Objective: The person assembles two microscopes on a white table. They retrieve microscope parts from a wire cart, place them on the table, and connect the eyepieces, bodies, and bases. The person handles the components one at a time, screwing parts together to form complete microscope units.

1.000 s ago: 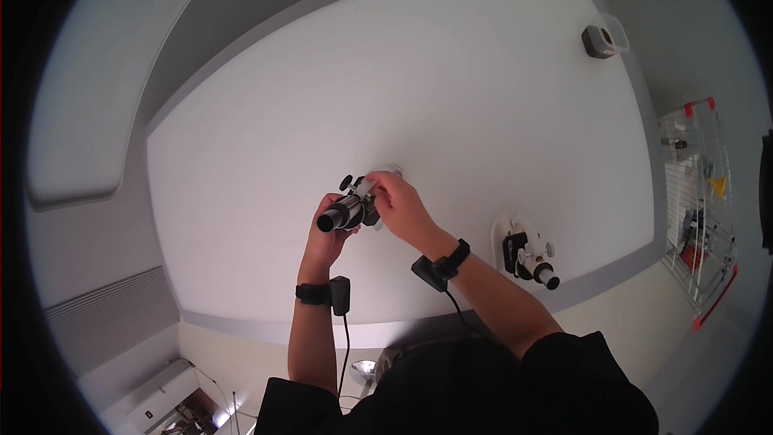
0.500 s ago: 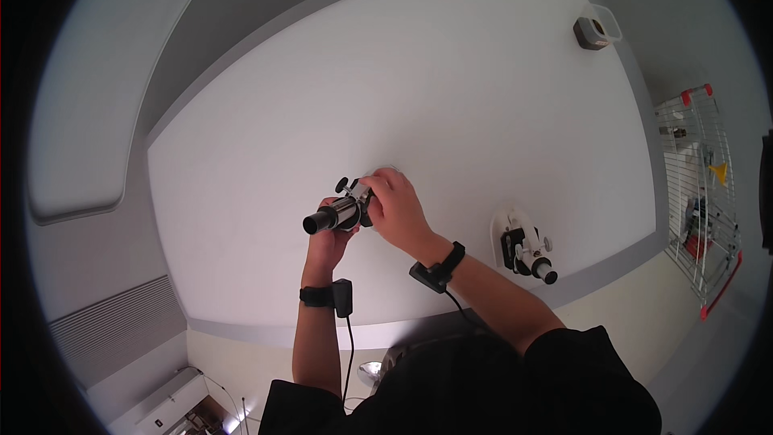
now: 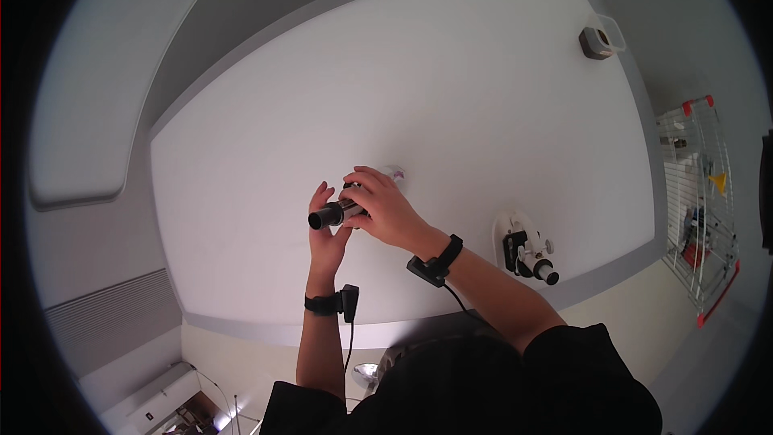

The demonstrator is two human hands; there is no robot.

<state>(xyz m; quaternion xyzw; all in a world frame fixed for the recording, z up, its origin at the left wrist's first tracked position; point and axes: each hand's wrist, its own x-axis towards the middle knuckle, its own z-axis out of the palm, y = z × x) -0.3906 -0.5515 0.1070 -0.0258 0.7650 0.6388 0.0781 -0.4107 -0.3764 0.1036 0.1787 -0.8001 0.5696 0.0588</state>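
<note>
Both hands hold a small black and silver tube (image 3: 332, 214) just above the white bench (image 3: 483, 89). The left hand (image 3: 326, 234) sits under the tube with its fingers (image 3: 322, 194) wrapped up around it. The right hand (image 3: 385, 208) covers the tube's far end, fingers clamped on it. To the right of the tube, well apart, a little white and black scope part (image 3: 527, 251) lies near the bench edge — and a small clear box (image 3: 600, 38) rests far off at the back corner.
</note>
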